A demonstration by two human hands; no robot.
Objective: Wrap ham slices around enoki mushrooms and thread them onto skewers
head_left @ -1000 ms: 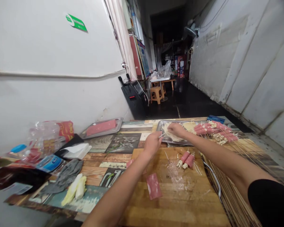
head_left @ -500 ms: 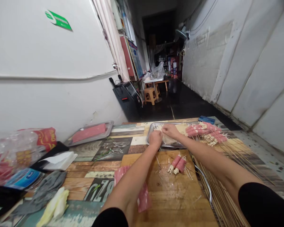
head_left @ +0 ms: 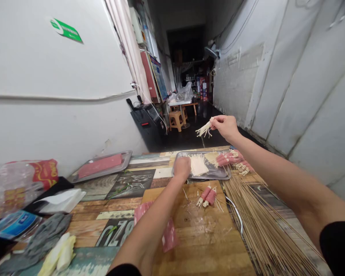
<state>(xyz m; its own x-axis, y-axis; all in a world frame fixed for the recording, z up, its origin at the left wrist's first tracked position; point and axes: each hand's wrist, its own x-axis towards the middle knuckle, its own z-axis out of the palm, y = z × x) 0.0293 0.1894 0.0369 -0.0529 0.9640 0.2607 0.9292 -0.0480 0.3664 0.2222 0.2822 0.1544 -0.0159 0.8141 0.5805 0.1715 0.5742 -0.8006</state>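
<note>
Half a second ago both hands were close together over the tray; now the right hand [head_left: 225, 126] has risen well clear of it, bringing up a bunch of enoki mushrooms [head_left: 203, 129], while the left hand [head_left: 182, 166] has stayed down at the tray's left end. The bunch hangs in the air above the tray, caps pointing left and a little down, with a few stems straggling loose. The right fingers are pinched together on the stem end. The left fingers are hidden behind the back of the hand, so I cannot tell how far open they are or whether they have hold of anything.

Below, the metal tray [head_left: 215, 174] carries more enoki [head_left: 199, 165] spread in a pale layer just right of the left hand, then a yellowish piece [head_left: 211, 157] beside it. Skewered pink rolls [head_left: 232, 158] are heaped at the tray's right end, reaching past its rim. Nearer the person is a wooden cutting board [head_left: 209, 241], bearing two short pink rolls [head_left: 207, 196] side by side, pale stems poking from their ends. A pink slice [head_left: 169, 235] lies by the left forearm, which partly covers it. Many thin bamboo sticks [head_left: 258, 226] lie right of the board. Farther out on the patterned surface [head_left: 87, 233], a second tray [head_left: 127, 159] with a pink slab [head_left: 100, 165] sits against the wall, and a grey cloth [head_left: 43, 237] lies beside some pale cabbage leaves [head_left: 63, 253] at the near left
</note>
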